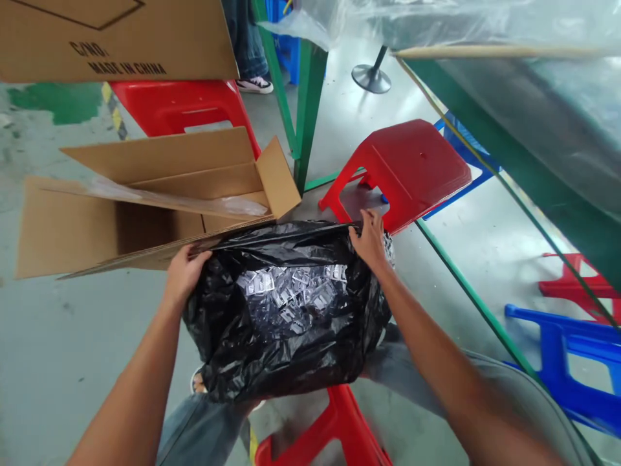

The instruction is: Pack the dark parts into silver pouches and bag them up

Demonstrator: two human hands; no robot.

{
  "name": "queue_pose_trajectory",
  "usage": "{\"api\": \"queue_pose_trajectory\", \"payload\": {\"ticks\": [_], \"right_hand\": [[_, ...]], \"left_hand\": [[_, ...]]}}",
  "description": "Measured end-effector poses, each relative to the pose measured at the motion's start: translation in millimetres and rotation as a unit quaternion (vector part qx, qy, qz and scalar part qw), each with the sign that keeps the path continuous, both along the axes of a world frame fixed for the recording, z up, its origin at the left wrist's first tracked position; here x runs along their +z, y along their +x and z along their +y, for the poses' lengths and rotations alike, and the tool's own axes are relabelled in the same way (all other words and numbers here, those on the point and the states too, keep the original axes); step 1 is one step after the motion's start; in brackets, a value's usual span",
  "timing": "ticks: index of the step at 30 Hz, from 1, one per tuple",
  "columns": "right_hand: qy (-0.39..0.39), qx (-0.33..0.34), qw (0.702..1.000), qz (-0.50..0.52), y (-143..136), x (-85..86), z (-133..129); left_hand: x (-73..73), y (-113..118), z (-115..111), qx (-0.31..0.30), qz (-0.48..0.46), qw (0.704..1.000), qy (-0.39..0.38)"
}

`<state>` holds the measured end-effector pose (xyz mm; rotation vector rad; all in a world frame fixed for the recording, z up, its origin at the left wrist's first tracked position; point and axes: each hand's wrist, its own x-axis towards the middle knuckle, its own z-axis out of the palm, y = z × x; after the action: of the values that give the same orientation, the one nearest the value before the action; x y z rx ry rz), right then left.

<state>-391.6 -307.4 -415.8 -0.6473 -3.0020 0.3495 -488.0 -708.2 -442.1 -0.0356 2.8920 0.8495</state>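
A black plastic bag (295, 366) sits open in front of me between my knees, its rim spread wide. Inside it lies a heap of small clear packets (286, 294) with dark and white markings. My left hand (185, 272) grips the rim at the far left corner, thumb on top, close against the cardboard box. At the far right corner, my right hand (369, 239) has its fingers curled over the rim. An open cardboard box (184, 188) stands just beyond the bag, flaps up, with some clear plastic film on it. Whatever supports the bag is hidden under it.
A red stool (417, 162) stands beyond my right hand, and another red stool (334, 427) is below the bag. Blue stools (557, 362) are at right. A green table frame (308, 110) rises ahead. A closed carton (111, 39) rests on a red stool at upper left.
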Motion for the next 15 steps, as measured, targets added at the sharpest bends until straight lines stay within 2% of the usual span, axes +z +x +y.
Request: {"api": "queue_pose_trajectory", "payload": {"ticks": [2,3,4,6,8,11,15], "right_hand": [[0.009,0.025,0.997,0.076,40,-4.0,-18],[0.014,0.026,0.997,0.065,62,-8.1,-25],[0.019,0.016,0.999,0.037,83,-13.1,-30],[0.011,-0.008,0.999,-0.039,116,-23.0,-30],[-0.022,-0.033,0.995,-0.090,135,-29.7,-20],[-0.088,-0.081,0.990,-0.069,139,-32.1,7],[-0.168,-0.161,0.972,0.024,121,-26.1,41]], "left_hand": [[10.0,43,2,0.011,0.129,0.991,-0.031],[13.9,68,4,-0.014,0.184,0.981,-0.053],[16.6,95,5,-0.083,0.197,0.976,-0.051],[18.3,147,9,-0.300,0.106,0.948,-0.015],[16.4,187,15,-0.414,0.008,0.910,-0.022],[14.6,218,23,-0.469,-0.041,0.881,-0.045],[26.1,230,26,-0.541,-0.037,0.839,-0.034]]}}
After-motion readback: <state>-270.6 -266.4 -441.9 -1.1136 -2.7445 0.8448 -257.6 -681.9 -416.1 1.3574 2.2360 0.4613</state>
